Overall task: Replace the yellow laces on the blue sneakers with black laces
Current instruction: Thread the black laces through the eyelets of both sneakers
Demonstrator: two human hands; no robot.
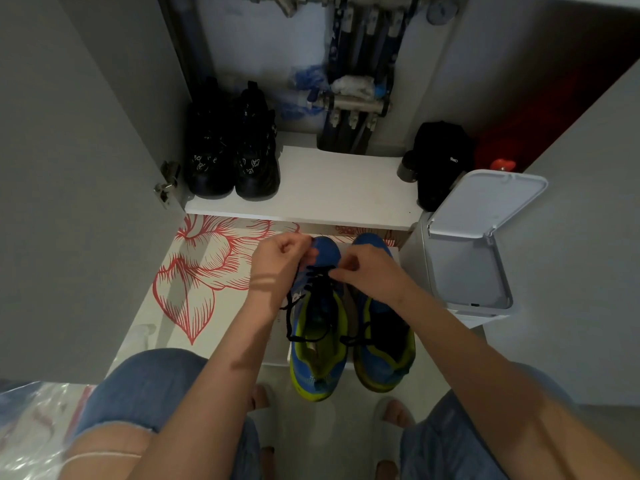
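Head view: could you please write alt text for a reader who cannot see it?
The left hand and right hand pinch a black lace at the toe of one blue sneaker; its pair stands beside it. Behind, a shelf holds black shoes; a white bin stands open.

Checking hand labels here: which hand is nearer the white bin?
Right. The right hand, pinching the black lace, is just left of the white bin; the left hand is farther left, beyond the sneaker.
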